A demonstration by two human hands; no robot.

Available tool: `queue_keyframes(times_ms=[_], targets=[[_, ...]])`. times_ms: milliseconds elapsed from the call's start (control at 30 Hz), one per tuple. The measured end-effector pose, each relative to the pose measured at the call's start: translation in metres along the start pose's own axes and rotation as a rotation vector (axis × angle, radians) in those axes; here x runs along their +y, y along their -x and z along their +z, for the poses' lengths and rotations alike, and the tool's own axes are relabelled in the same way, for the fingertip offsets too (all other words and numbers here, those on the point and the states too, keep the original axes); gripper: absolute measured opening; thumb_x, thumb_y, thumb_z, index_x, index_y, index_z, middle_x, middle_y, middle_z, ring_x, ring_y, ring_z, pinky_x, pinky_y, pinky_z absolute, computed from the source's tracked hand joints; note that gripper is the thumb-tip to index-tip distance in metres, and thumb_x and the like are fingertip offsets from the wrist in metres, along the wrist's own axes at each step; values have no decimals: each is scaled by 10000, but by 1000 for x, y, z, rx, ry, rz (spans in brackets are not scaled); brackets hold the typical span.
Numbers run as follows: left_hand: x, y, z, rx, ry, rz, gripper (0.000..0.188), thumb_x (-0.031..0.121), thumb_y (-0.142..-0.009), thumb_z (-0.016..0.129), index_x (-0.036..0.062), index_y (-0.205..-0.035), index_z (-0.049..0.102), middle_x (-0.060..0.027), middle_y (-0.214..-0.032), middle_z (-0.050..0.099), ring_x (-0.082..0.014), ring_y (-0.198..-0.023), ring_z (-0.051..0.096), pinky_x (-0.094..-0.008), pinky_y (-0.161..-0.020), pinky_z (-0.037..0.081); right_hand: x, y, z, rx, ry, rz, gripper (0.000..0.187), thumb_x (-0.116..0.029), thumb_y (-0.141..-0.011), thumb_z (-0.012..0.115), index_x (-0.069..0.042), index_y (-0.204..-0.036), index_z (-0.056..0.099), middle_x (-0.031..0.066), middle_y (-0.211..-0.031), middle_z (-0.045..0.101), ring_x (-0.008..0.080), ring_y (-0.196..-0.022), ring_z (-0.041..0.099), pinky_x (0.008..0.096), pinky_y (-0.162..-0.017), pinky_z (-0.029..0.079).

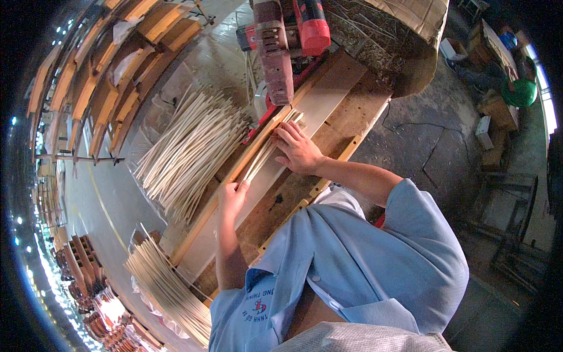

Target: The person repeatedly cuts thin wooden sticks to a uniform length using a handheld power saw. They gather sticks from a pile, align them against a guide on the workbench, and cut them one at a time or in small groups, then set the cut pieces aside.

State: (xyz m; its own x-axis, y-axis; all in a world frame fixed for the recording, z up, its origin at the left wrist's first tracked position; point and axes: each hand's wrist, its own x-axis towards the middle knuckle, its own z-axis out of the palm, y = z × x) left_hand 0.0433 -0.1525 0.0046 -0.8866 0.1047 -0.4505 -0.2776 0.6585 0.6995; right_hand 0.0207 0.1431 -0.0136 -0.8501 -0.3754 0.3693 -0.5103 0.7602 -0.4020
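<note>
A small bundle of thin pale sticks [261, 161] lies on the bench along a wooden fence [246, 158]. My left hand [233, 198] is closed on the near end of the bundle, thumb along the top. Farther up, my right hand [300, 149] bends its fingers over the sticks near their far end and presses them at the fence. Just beyond my right fingers stands a red and black power saw [278, 64], its dusty guard over the fence. The saw's blade cannot be made out.
Left of the fence lies a big pile of pale sticks [190, 149]; another bundle [167, 287] is at the lower left. A cardboard box [419, 44] with offcuts stands beyond the saw. Curved wooden parts [111, 70] fill a rack at upper left. A cable crosses the floor at right.
</note>
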Motion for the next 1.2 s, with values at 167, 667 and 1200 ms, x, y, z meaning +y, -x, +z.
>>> queue_keyframes(times_ms=[167, 667, 1200], targets=[[23, 8, 6, 275, -379, 111, 490, 451, -913, 712, 4, -729, 634, -141, -603, 579, -293, -561, 593, -416, -547, 447, 2, 1, -3, -17, 4, 28, 616, -384, -901, 673, -18, -1383, 561, 176, -1470, 432, 369, -1468, 301, 524, -1249, 208], [64, 26, 29, 729, -463, 730, 178, 115, -882, 714, 67, -1054, 710, -78, -1158, 703, -315, -1155, 616, -494, -999, 457, 3, -2, -5, 38, -56, 16, 585, -365, -848, 695, -6, -1303, 615, 200, -1438, 458, 401, -1433, 346, 541, -1223, 255], [96, -62, 81, 465, -707, 857, 149, 106, -857, 644, 65, -977, 721, -25, -1196, 711, -332, -1366, 467, -692, -1171, 158, -3, -8, -13, 159, -181, 29, 778, -250, -694, 786, 28, -1354, 483, 234, -1382, 500, 423, -1365, 439, 531, -1182, 320]])
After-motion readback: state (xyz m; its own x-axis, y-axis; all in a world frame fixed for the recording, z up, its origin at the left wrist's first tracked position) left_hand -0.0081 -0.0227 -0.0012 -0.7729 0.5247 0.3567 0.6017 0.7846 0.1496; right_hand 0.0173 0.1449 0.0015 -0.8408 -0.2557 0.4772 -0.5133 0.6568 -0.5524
